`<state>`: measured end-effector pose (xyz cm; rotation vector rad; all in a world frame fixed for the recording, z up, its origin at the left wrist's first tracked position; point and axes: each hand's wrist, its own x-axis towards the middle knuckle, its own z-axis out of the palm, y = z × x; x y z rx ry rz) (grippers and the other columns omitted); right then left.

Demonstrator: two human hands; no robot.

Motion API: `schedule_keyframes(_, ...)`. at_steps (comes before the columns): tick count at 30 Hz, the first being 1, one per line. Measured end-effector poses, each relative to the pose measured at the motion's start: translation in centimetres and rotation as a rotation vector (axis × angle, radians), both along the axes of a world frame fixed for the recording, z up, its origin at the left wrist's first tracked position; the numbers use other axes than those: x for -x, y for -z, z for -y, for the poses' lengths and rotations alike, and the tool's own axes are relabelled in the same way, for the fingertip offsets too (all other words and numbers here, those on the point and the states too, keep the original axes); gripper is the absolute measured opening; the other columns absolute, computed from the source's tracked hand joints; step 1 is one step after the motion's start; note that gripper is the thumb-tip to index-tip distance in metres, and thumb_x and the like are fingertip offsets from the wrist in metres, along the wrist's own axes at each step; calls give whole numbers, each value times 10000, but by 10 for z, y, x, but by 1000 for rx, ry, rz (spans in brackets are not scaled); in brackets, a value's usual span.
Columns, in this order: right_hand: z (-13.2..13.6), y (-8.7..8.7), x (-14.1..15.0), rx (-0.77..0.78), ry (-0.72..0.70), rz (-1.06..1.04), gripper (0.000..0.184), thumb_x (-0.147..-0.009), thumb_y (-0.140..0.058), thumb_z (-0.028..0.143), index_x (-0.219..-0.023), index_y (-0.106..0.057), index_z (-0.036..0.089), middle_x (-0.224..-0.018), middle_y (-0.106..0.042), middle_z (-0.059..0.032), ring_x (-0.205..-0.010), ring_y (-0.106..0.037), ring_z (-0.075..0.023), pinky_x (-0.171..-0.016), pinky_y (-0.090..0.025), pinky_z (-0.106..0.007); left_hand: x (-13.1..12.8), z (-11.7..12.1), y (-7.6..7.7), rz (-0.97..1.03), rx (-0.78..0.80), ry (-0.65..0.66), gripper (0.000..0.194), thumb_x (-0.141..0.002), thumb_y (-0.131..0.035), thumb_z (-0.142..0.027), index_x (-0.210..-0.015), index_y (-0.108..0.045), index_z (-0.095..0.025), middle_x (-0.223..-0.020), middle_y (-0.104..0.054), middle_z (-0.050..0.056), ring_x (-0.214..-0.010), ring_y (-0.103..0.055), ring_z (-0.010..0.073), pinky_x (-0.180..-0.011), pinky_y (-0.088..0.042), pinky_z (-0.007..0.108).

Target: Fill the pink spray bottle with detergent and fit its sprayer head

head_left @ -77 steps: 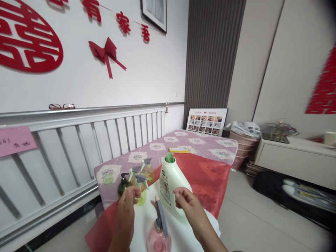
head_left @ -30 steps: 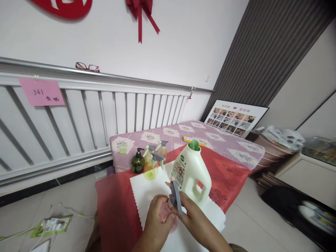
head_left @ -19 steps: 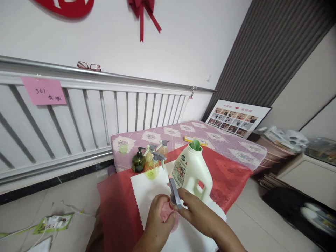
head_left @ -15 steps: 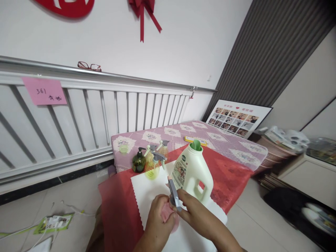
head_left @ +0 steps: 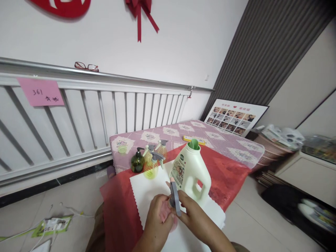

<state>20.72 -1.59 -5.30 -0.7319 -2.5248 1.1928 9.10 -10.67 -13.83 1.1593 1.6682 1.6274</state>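
Observation:
My left hand is wrapped around the body of a pink spray bottle standing on a white cloth. My right hand pinches the bottle's grey trigger head at the neck. Just behind stands a big white detergent jug with an open green spout. Further left are a dark green pump bottle and several yellow spray bottles.
The cloth lies on a red cover over a low table with a pink patterned top. A yellow flat item lies there. White railing runs behind. Papers and cables lie on the floor at left.
Since 2.6 s ago both hands closed on the pink spray bottle. Over the last second they stay there, the right hand shifting slightly on the trigger head; the view wobbles.

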Motion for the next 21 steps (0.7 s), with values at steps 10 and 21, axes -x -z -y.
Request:
schedule_keyframes(10, 10, -2, 7, -138, 189, 130, 92, -742, -505, 161, -819, -528, 206, -879, -589, -32, -845, -578, -202, -765, -434, -331, -8, 4, -3, 30, 84, -113, 422, -758, -563, -207, -1177, -518, -224, -1208, -639, 91, -1168, -590, 251, -1038, -434, 432)
schedule_keyframes(21, 30, 28, 16, 118, 515, -119, 187, -628, -507, 125, -769, -437, 227, -798, -540, 24, -781, -557, -156, -740, -432, -279, -15, -1, 0, 73, 32, -171, 414, -737, -588, -330, -1127, -521, -207, -1087, -670, 73, -1016, -649, 228, -915, -518, 370)
